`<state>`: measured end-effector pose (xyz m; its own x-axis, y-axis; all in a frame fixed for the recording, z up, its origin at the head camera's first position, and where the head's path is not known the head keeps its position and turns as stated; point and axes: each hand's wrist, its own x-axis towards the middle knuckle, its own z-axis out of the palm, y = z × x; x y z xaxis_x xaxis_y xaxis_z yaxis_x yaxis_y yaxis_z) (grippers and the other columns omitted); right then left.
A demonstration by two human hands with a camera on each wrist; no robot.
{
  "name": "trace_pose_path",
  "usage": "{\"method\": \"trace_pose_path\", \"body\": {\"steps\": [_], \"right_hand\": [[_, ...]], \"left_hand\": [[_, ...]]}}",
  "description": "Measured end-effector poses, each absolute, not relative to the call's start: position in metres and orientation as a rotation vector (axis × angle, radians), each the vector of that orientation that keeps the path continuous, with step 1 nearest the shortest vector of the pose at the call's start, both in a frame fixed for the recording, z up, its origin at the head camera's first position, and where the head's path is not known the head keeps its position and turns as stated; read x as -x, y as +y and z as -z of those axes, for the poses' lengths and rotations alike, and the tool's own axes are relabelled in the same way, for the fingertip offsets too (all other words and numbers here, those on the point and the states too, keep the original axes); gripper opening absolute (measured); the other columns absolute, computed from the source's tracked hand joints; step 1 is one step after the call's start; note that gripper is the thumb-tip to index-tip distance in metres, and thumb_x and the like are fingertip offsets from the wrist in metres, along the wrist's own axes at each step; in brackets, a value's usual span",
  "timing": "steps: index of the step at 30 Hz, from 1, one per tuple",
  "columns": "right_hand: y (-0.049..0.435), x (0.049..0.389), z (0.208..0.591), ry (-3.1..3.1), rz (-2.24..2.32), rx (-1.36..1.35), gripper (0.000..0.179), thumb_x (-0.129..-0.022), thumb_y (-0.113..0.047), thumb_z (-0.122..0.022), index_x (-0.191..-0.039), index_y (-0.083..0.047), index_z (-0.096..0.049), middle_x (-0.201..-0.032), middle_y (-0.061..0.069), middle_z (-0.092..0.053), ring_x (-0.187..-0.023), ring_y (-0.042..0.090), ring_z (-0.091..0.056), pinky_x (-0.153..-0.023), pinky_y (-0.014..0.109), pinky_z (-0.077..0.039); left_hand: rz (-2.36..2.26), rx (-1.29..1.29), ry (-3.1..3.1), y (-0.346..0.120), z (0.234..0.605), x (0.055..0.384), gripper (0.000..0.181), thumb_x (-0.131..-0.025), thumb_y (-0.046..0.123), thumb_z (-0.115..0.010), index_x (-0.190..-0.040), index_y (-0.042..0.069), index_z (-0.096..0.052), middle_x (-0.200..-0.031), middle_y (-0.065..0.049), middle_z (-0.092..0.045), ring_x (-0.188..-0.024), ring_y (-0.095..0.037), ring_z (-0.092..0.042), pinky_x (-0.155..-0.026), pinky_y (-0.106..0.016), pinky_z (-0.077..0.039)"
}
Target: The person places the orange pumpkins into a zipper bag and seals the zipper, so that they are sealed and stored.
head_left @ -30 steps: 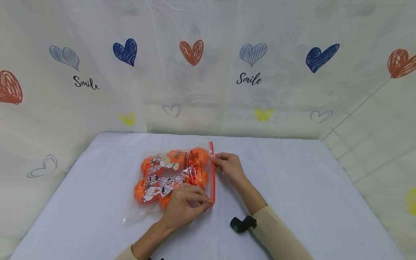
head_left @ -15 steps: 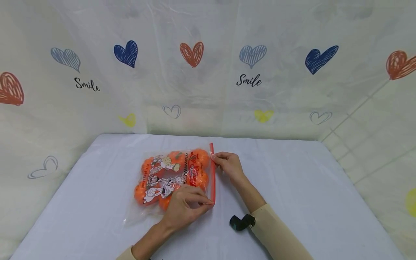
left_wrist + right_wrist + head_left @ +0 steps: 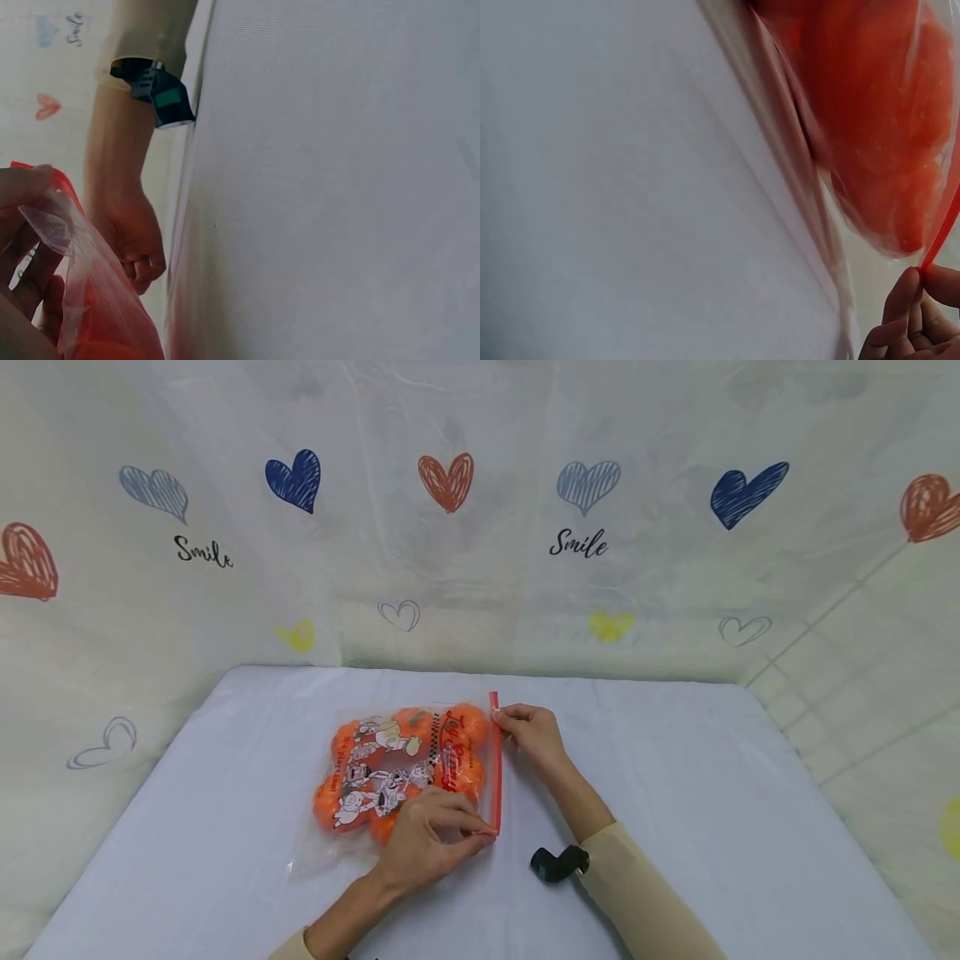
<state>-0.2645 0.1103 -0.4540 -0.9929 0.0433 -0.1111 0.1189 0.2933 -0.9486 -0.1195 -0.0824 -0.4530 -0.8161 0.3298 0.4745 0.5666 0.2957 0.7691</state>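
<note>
A clear zip bag (image 3: 360,814) with red lettering and cartoon figures lies on the table, with several round orange things that look like fruit inside. Its red zip strip (image 3: 497,777) runs along the right side. At the strip's near end, my left hand (image 3: 427,839) pinches the edge between thumb and fingers. My right hand (image 3: 536,739) pinches the same strip close to its far end. The right wrist view shows the fingertips of the right hand (image 3: 915,315) on the red strip below the bulging bag. In the left wrist view, the left hand (image 3: 22,240) holds the bag's corner.
A white cloth covers the table (image 3: 675,793). Behind it hangs a pale backdrop (image 3: 480,568) printed with hearts and "Smile". A black wrist camera (image 3: 558,864) sits at the right sleeve.
Very little differs. The right fingers have slid slightly toward the far end of the red strip. Both hands keep their pinch, and the whole view has shifted a little.
</note>
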Motion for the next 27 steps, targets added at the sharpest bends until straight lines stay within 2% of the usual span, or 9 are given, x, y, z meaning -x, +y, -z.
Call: {"method": "trace_pose_path", "body": {"steps": [10,27], "right_hand": [[0.108,0.27,0.453,2.489,1.843,-0.147,0.024,-0.098,-0.024,-0.071,-0.108,-0.003,-0.079,-0.08,0.001,-0.07,-0.079,0.023,-0.059,-0.063,0.027,-0.045],[0.111,0.283,0.455,2.478,1.85,-0.182,0.025,-0.098,-0.024,-0.071,-0.108,-0.002,-0.078,-0.076,-0.003,-0.069,-0.076,0.018,-0.057,-0.062,0.025,-0.043]], "left_hand": [[1.531,0.832,-2.336,-0.082,0.452,0.119,0.008,-0.085,0.022,-0.087,-0.09,0.028,-0.085,-0.081,0.019,-0.073,-0.078,-0.006,-0.057,-0.077,-0.021,-0.043],[1.542,0.867,-2.355,-0.084,0.454,0.119,0.007,-0.087,0.025,-0.086,-0.093,0.028,-0.085,-0.082,0.019,-0.074,-0.076,-0.008,-0.059,-0.077,-0.021,-0.042]]}}
